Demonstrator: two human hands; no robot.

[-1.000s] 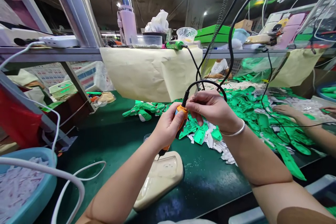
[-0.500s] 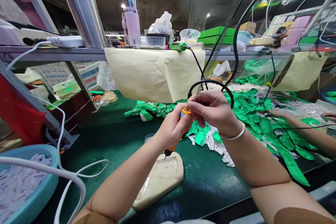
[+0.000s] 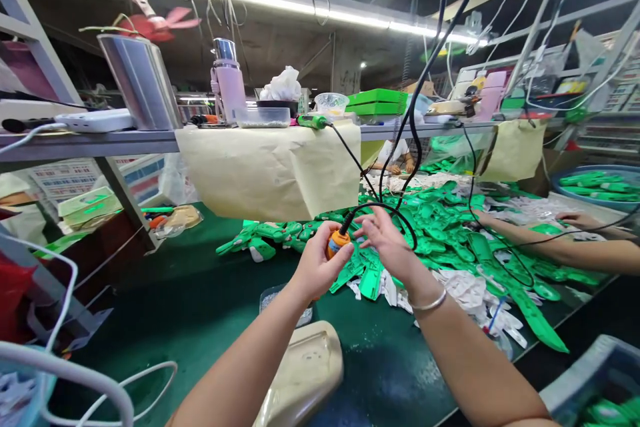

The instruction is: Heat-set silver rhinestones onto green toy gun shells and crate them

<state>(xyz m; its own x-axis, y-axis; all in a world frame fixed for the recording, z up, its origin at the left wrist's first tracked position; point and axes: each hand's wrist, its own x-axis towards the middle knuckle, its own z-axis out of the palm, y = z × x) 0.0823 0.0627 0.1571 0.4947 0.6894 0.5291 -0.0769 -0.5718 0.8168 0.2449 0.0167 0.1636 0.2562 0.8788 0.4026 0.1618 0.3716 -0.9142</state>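
Observation:
An orange electric screwdriver (image 3: pixel 339 245) with a black cable at its top end is wrapped in my left hand (image 3: pixel 318 267). Its lower end and tip are hidden behind that hand. Just to the right, my right hand (image 3: pixel 393 250) has its fingers spread and holds nothing, close to the looped black cable (image 3: pixel 400 215). Below my hands, a cream moulded holder (image 3: pixel 310 370) lies on the dark green bench. A small clear tray (image 3: pixel 270 299) of tiny bits, perhaps screws, sits partly behind my left forearm.
Green plastic parts (image 3: pixel 450 220) and white pieces (image 3: pixel 467 293) are heaped on the right. Another person's arm (image 3: pixel 545 238) reaches into the heap. Assembled green pieces (image 3: pixel 260 240) lie beneath the paper-fronted shelf (image 3: pixel 270 173). A white cable (image 3: pixel 150 373) curls at lower left.
My right hand has come off the screwdriver's cable end, and its fingers have spread. The screwdriver stays in my left hand. The view has tilted upward and shifted right.

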